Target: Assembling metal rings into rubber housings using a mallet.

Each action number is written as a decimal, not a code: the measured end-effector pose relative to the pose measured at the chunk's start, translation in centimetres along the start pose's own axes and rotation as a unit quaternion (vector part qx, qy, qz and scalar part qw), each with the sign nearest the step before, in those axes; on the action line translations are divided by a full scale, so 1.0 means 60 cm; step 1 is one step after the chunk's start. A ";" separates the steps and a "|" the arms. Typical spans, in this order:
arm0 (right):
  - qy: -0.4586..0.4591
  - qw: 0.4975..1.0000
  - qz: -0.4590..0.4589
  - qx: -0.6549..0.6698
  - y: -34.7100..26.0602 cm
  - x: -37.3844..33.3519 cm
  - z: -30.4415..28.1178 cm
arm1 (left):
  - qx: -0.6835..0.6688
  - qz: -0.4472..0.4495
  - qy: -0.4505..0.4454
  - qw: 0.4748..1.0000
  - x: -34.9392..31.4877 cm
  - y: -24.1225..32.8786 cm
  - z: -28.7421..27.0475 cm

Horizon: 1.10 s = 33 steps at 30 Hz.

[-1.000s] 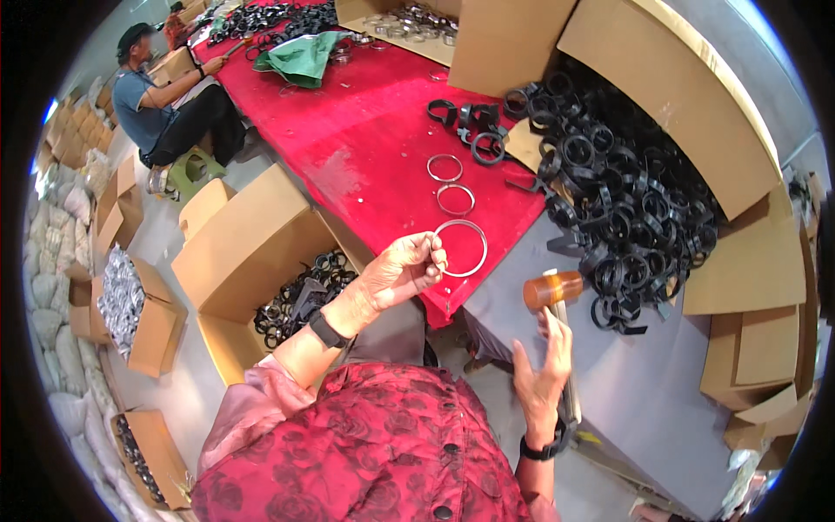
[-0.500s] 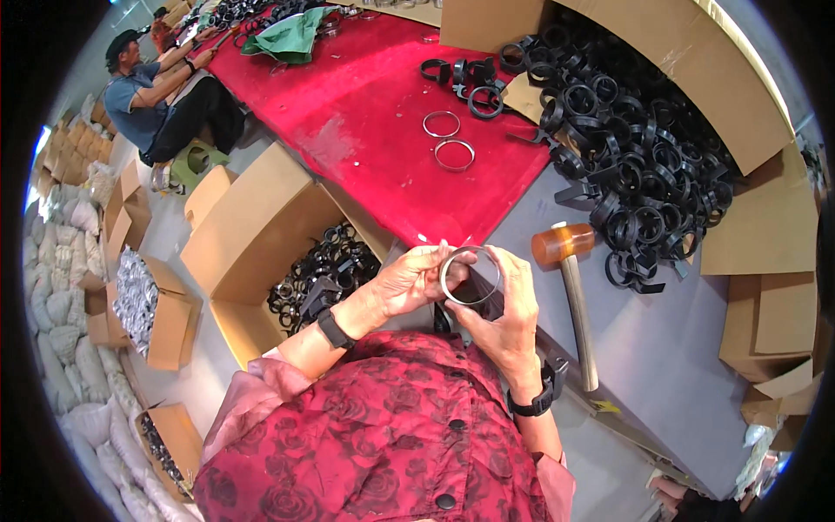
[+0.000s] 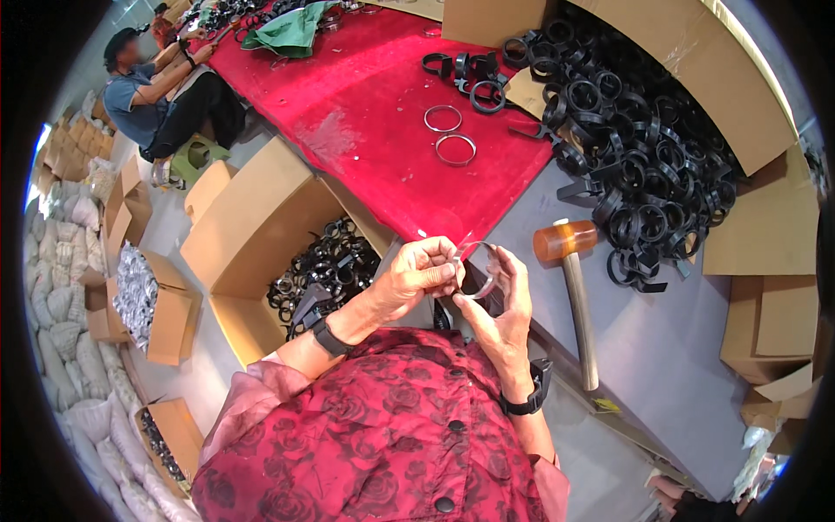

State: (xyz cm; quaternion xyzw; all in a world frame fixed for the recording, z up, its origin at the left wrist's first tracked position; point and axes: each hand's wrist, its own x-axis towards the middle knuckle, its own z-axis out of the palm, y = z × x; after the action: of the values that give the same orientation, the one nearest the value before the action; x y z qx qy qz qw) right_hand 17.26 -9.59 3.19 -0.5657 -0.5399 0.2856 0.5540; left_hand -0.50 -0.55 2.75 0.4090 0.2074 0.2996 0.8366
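A thin silvery metal ring [image 3: 488, 287] is held up at the table corner, tilted so that its band shows. My left hand [image 3: 419, 278] pinches its left side between thumb and fingertips. Around the opposite side curl the fingers of my right hand [image 3: 506, 317], with the thumb below the rim. Just right of my hands a mallet [image 3: 565, 244] with an amber head and wooden handle lies on the grey surface. Two more metal rings [image 3: 456, 150] lie side by side on the red cloth [image 3: 374, 130] beyond my hands.
A heap of black ring-shaped parts [image 3: 639, 165] fills the right, backed by cardboard [image 3: 739, 96]. Left of my hands stands an open carton [image 3: 252, 235] of black parts. A person [image 3: 139, 96] sits at the far left by a green bag [image 3: 287, 35]. White sacks [image 3: 65, 304] line the left.
The ring has turned from facing me as a full circle to a tilted, narrower view. My left hand's fingers have shifted on its left edge. The mallet stays in place.
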 end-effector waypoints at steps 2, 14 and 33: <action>-0.032 0.997 0.033 0.064 0.010 -0.003 0.002 | 0.044 0.023 0.001 0.999 -0.001 0.000 0.005; -0.094 0.969 0.070 0.217 0.043 0.007 -0.016 | 0.655 0.342 -0.077 0.670 0.000 0.027 0.024; 0.086 0.967 -0.191 -0.149 0.033 -0.002 0.004 | 0.222 0.086 0.089 0.967 -0.006 -0.029 -0.005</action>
State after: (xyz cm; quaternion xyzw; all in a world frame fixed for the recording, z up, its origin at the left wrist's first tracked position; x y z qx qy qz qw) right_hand 17.60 -9.24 1.27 -0.5508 -0.6242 0.0413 0.5526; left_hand -0.37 -1.45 1.21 0.5724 0.3067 0.3523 0.6740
